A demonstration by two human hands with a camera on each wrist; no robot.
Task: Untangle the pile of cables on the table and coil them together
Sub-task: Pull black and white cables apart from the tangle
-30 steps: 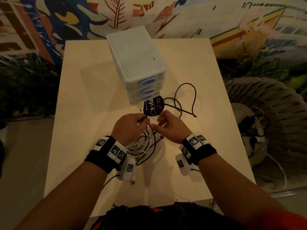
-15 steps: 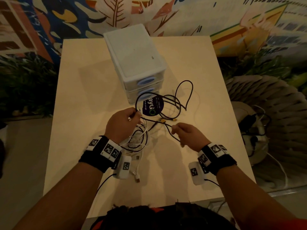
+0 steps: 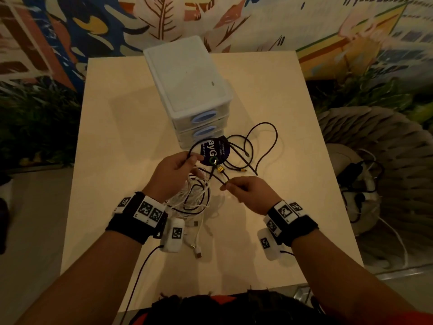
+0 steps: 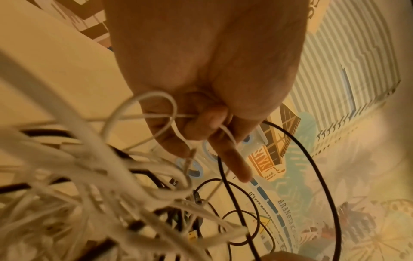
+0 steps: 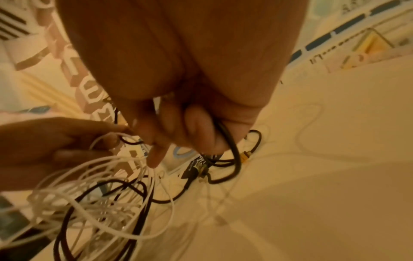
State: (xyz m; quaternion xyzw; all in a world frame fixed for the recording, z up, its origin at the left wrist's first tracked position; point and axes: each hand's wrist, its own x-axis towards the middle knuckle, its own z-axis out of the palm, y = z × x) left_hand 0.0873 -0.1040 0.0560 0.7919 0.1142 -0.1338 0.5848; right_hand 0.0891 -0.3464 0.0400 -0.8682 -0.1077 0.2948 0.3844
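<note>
A tangle of white cables [image 3: 192, 198] mixed with dark strands hangs from my left hand [image 3: 178, 167], which grips the bundle together with a black cable loop [image 3: 199, 144]. The left wrist view shows white cable [image 4: 156, 116] pinched between its curled fingers [image 4: 201, 127]. My right hand [image 3: 243, 188] pinches a black cable [image 3: 221, 178] just right of the bundle; that black cable [image 5: 232, 146] runs out from under its thumb. More black cable [image 3: 262, 146] lies in loops on the table [image 3: 131, 127], with a yellow plug [image 3: 220, 169] between the hands.
A white three-drawer box [image 3: 189, 90] stands at the table's middle back, with a dark round sticker [image 3: 214, 152] in front of it. White plug ends [image 3: 196, 248] lie near the left wrist. A woven seat [image 3: 375, 160] with other cords stands right of the table.
My hands, which were together over the pile, have drawn apart: the right went right and toward me with black cable, and the left lifted a black loop toward the drawer box.
</note>
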